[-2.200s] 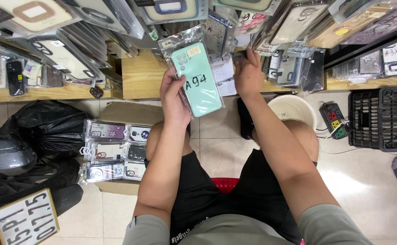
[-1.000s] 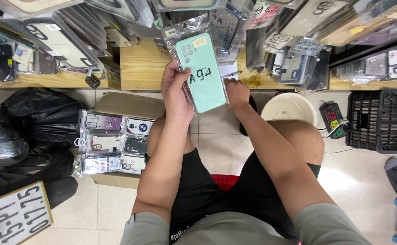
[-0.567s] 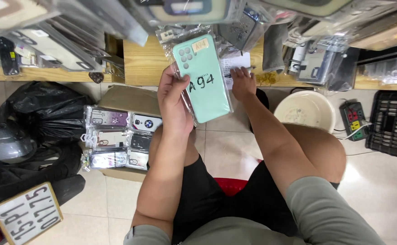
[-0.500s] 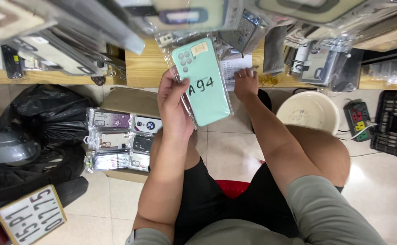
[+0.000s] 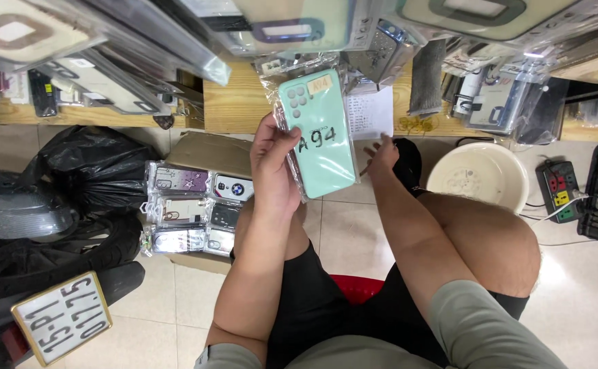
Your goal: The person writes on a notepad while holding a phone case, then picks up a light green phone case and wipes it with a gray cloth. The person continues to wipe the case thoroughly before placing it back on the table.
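from the head view, the left hand (image 5: 275, 171) grips a stack of bagged phone cases, the mint green case (image 5: 318, 134) on top, tilted face-up, likely so its marking reads. the right hand (image 5: 383, 156), at three o'clock of it, hangs open and empty just below the paper slip (image 5: 371, 115); at nine o'clock a cardboard box (image 5: 207, 152) holds more cases.
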